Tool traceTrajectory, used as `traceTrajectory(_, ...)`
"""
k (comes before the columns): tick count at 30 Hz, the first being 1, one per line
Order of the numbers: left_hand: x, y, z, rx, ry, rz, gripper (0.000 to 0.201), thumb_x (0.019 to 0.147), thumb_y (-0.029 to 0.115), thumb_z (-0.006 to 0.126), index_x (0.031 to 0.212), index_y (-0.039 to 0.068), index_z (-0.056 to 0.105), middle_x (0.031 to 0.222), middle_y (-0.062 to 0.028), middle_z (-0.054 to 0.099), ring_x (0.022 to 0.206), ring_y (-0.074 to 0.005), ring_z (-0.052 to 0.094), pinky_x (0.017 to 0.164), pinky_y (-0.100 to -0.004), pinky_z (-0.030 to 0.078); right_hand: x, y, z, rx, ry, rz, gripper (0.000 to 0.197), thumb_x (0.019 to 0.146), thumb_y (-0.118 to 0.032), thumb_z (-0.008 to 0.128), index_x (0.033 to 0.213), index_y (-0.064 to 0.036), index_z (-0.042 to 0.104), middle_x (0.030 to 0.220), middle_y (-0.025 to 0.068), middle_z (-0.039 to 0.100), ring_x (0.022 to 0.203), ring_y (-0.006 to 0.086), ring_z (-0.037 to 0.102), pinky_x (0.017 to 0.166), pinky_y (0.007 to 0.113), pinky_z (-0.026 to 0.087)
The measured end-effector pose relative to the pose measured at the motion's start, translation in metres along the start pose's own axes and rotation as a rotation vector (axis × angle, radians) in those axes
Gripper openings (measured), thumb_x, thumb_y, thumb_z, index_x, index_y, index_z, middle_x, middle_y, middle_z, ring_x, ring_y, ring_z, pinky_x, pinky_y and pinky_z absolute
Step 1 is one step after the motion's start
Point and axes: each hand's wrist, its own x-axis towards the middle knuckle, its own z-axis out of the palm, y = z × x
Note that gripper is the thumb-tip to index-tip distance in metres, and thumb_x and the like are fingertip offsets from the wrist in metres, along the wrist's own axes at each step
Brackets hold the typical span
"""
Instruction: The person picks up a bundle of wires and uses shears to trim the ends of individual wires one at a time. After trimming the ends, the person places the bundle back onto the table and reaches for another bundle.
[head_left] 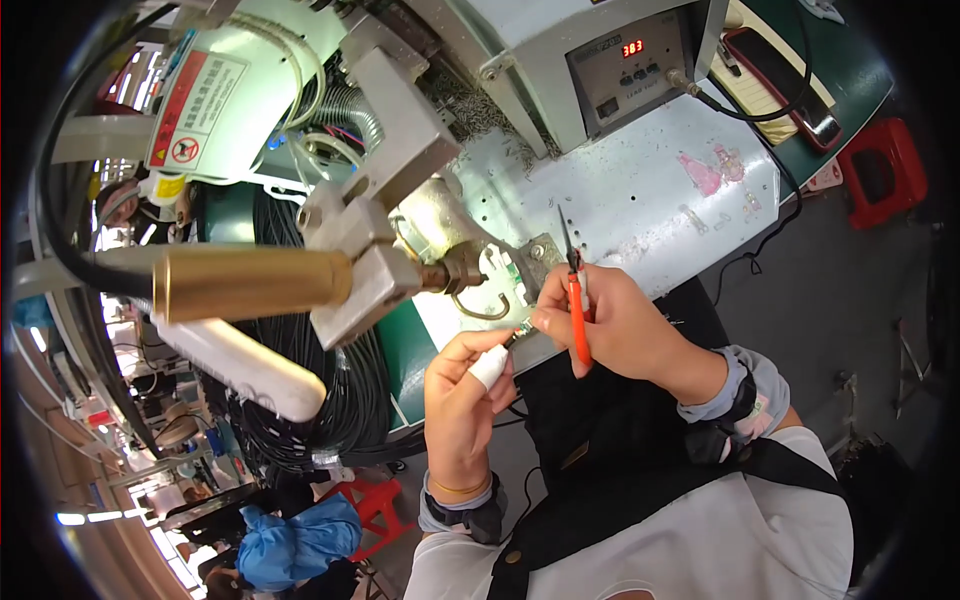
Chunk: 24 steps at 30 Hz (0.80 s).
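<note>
My left hand [458,405], with a white finger cover [489,367] on one digit, pinches a thin black cable [511,341]. At the cable's end is a small green circuit board [525,327], which the fingertips of my right hand [630,322] meet from the other side. Tucked in that same right hand is a slim orange-handled hand tool [579,320], its long dark point facing away from me. Just beyond both hands stands the metal head of a bench machine [460,268], with a curved hook-like piece [485,312] below it.
A brass-coloured cylinder [255,284] on the machine arm juts out at left. Bundled black cables [335,400] lie beneath it. A grey control box [635,70] with a red display stands behind the metal plate [620,200]. A red stool [885,170] is at right.
</note>
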Motion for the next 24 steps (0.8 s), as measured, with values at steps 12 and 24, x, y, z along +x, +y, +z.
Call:
traceTrajectory(12, -0.038, -0.020, -0.008, 0.569, 0.030, 0.266, 0.020, 0.076, 0.000, 0.058, 0.095, -0.002, 0.055, 0.083, -0.0098, 0.059, 0.074, -0.0189, 0.057, 0.068, -0.0292, 0.046, -0.035, -0.006, 0.007, -0.001, -0.052, 0.012, 0.015, 0.082, -0.011, 0.051, 0.071, -0.0017, 0.048, 0.055, 0.0030, 0.049, 0.038, 0.0089, 0.047, 0.035, 0.019, 0.035)
traceTrajectory(24, -0.026, -0.012, -0.112, 1.653, 1.169, 0.703, 0.044, 0.065, 0.006, 0.068, 0.104, 0.001, 0.049, 0.094, -0.0124, 0.052, 0.092, -0.0296, 0.047, 0.080, -0.0370, 0.039, -0.044, 0.009, -0.007, -0.082, 0.080, 0.007, 0.023, 0.085, -0.016, 0.047, 0.066, -0.0019, 0.047, 0.050, 0.0034, 0.046, 0.033, 0.0098, 0.040, 0.031, 0.020, 0.034)
